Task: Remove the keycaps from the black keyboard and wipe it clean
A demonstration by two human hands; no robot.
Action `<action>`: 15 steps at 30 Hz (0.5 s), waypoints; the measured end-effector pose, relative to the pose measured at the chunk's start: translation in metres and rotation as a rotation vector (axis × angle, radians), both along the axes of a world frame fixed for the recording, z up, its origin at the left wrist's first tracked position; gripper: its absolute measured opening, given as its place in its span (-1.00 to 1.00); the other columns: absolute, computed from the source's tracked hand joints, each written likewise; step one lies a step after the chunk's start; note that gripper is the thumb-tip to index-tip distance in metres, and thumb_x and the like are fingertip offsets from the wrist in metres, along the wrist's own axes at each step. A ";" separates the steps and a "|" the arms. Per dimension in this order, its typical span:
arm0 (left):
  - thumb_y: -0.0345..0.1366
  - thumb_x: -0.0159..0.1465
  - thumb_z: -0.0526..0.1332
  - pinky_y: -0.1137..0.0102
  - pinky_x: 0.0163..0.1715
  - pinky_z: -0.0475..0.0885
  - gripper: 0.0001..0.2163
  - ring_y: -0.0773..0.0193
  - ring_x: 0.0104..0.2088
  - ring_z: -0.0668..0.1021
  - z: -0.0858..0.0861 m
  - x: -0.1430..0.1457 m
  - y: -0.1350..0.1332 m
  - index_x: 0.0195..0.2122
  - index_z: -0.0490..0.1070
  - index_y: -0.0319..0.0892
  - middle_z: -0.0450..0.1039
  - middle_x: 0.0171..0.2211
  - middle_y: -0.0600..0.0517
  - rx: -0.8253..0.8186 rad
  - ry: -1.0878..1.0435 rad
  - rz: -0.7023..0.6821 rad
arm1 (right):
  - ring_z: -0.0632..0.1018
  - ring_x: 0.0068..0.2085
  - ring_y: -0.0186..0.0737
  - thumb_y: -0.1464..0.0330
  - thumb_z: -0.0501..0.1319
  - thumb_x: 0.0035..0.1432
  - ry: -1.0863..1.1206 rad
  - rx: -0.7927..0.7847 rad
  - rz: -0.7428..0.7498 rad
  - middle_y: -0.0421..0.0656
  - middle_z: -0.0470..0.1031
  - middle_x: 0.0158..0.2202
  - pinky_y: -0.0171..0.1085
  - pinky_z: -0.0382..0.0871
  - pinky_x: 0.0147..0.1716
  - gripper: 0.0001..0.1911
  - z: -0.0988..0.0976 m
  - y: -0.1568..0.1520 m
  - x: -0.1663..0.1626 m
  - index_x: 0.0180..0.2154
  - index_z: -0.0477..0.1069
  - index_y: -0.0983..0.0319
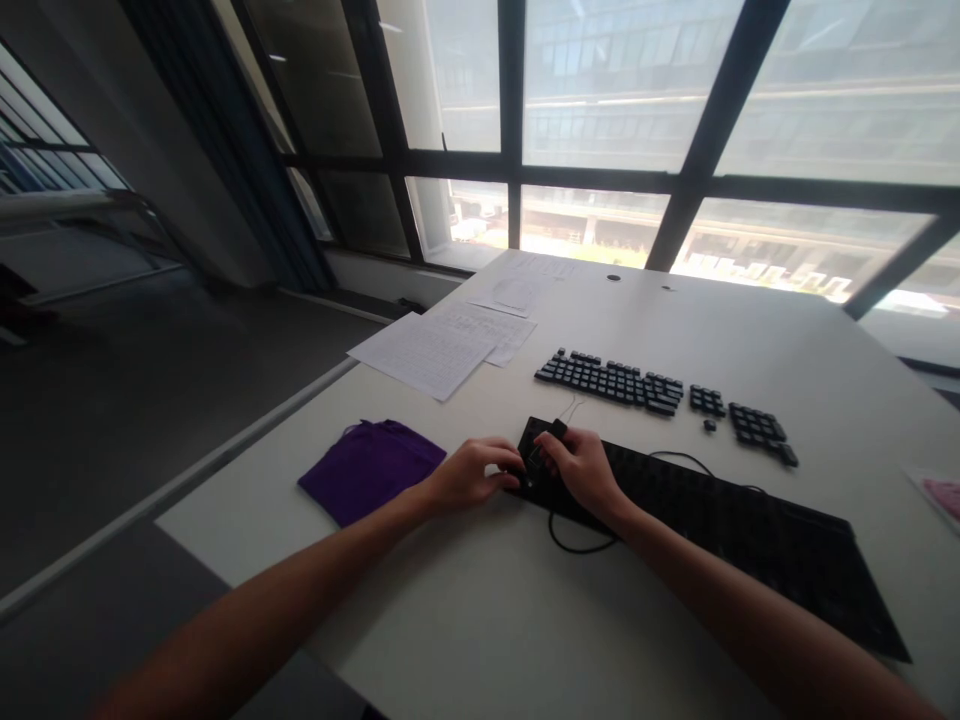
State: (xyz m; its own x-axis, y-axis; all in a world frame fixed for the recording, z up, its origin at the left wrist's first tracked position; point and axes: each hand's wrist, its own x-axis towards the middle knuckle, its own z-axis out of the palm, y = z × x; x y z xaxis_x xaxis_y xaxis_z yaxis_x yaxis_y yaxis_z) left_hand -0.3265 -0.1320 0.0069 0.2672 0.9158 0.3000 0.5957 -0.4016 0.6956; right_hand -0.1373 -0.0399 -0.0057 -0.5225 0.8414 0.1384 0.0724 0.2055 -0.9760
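Note:
A black keyboard [705, 520] lies aslant on the white table, its keycaps mostly off. At its far left end, my right hand [581, 465] is closed around a keycap puller [557, 429], whose thin wire ends point away from me. My left hand [476, 472] rests by the keyboard's left edge, thumb and fingertips brought close together at a small dark spot. What they pinch, if anything, is too dark to make out. Beyond the keyboard, loose black keycaps [611, 382] lie grouped in rows, with a single keycap [709, 426] apart from them.
A purple cloth pouch [371, 465] lies left of my left hand. Written paper sheets [435, 350] spread along the table's left edge. A black cable [577, 548] loops out from under the keyboard. Something pink [943, 495] sits at the right edge. Windows stand behind the table.

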 end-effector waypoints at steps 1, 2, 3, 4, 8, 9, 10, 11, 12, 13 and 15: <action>-0.37 0.23 0.33 0.37 -0.15 0.49 -0.88 0.24 -0.22 0.58 0.004 -0.002 0.001 -0.21 0.59 -0.20 0.56 -0.22 -0.07 -0.014 -0.034 0.023 | 0.43 -0.58 -0.29 0.19 0.23 0.18 0.001 -0.007 -0.001 -0.18 0.46 -0.61 -0.35 0.27 -0.60 -0.66 -0.001 0.000 0.000 -0.43 0.54 0.34; -0.35 0.23 0.33 0.37 -0.16 0.50 -0.88 0.24 -0.23 0.58 0.007 -0.006 0.003 -0.22 0.59 -0.21 0.56 -0.23 -0.07 -0.024 -0.072 0.056 | 0.43 -0.58 -0.29 0.19 0.22 0.18 0.003 -0.018 -0.003 -0.17 0.46 -0.60 -0.35 0.27 -0.60 -0.66 -0.001 0.000 0.000 -0.42 0.55 0.34; -0.32 0.23 0.33 0.38 -0.18 0.51 -0.87 0.24 -0.23 0.58 0.010 -0.011 0.008 -0.22 0.59 -0.21 0.56 -0.23 -0.06 -0.026 -0.108 0.100 | 0.44 -0.57 -0.28 0.19 0.22 0.18 0.005 -0.026 -0.002 -0.17 0.47 -0.59 -0.35 0.28 -0.59 -0.66 -0.002 0.001 0.000 -0.41 0.55 0.34; -0.29 0.22 0.34 0.38 -0.19 0.53 -0.85 0.24 -0.23 0.59 0.012 -0.017 0.015 -0.21 0.59 -0.21 0.56 -0.23 -0.06 -0.020 -0.139 0.153 | 0.45 -0.56 -0.28 0.19 0.22 0.17 0.006 -0.030 -0.001 -0.16 0.48 -0.58 -0.35 0.28 -0.59 -0.66 -0.002 0.001 0.000 -0.40 0.55 0.35; -0.28 0.16 0.36 0.35 -0.16 0.57 -0.80 0.24 -0.23 0.60 0.012 -0.038 0.068 -0.19 0.60 -0.19 0.56 -0.19 -0.05 0.031 -0.116 0.358 | 0.45 -0.55 -0.29 0.21 0.21 0.17 0.003 0.002 0.001 -0.15 0.49 -0.54 -0.35 0.28 -0.58 -0.68 -0.002 0.003 -0.001 -0.41 0.55 0.34; -0.30 0.14 0.37 0.36 -0.18 0.57 -0.81 0.26 -0.26 0.60 0.009 -0.039 0.085 -0.20 0.61 -0.18 0.57 -0.19 -0.04 0.024 -0.055 0.383 | 0.44 -0.56 -0.29 0.22 0.21 0.17 0.003 0.009 0.001 -0.15 0.48 -0.55 -0.35 0.27 -0.58 -0.69 -0.002 0.003 -0.001 -0.42 0.54 0.34; -0.32 0.12 0.37 0.37 -0.21 0.58 -0.81 0.29 -0.32 0.60 0.006 -0.039 0.101 -0.22 0.61 -0.18 0.58 -0.22 -0.02 -0.007 0.013 0.396 | 0.43 -0.56 -0.30 0.22 0.21 0.17 0.004 0.014 0.002 -0.16 0.47 -0.55 -0.35 0.27 -0.58 -0.69 -0.002 0.003 0.000 -0.42 0.54 0.34; -0.35 0.10 0.38 0.37 -0.23 0.57 -0.82 0.29 -0.35 0.60 0.002 -0.037 0.116 -0.24 0.61 -0.19 0.59 -0.26 -0.02 -0.012 0.040 0.406 | 0.43 -0.56 -0.30 0.23 0.20 0.17 0.007 0.018 0.003 -0.17 0.46 -0.56 -0.36 0.27 -0.58 -0.69 -0.002 0.003 0.000 -0.43 0.53 0.34; -0.37 0.08 0.38 0.36 -0.22 0.57 -0.80 0.28 -0.35 0.60 -0.002 -0.034 0.130 -0.24 0.61 -0.20 0.59 -0.30 -0.01 -0.010 0.060 0.413 | 0.43 -0.56 -0.30 0.23 0.20 0.17 0.011 0.021 0.004 -0.17 0.46 -0.56 -0.36 0.27 -0.57 -0.69 -0.003 0.003 0.000 -0.43 0.53 0.34; -0.38 0.07 0.39 0.35 -0.22 0.56 -0.78 0.27 -0.36 0.60 -0.007 -0.031 0.141 -0.23 0.60 -0.21 0.59 -0.34 0.00 -0.007 0.075 0.419 | 0.43 -0.56 -0.30 0.23 0.20 0.18 0.014 0.023 0.006 -0.18 0.45 -0.56 -0.36 0.27 -0.57 -0.69 -0.003 0.004 0.000 -0.43 0.53 0.34; -0.41 0.05 0.38 0.35 -0.21 0.55 -0.78 0.25 -0.36 0.60 -0.014 -0.026 0.157 -0.23 0.60 -0.21 0.58 -0.39 0.02 0.005 0.090 0.418 | 0.44 -0.55 -0.29 0.23 0.19 0.18 0.020 0.027 0.010 -0.18 0.45 -0.57 -0.36 0.27 -0.56 -0.69 -0.005 0.004 0.000 -0.43 0.52 0.33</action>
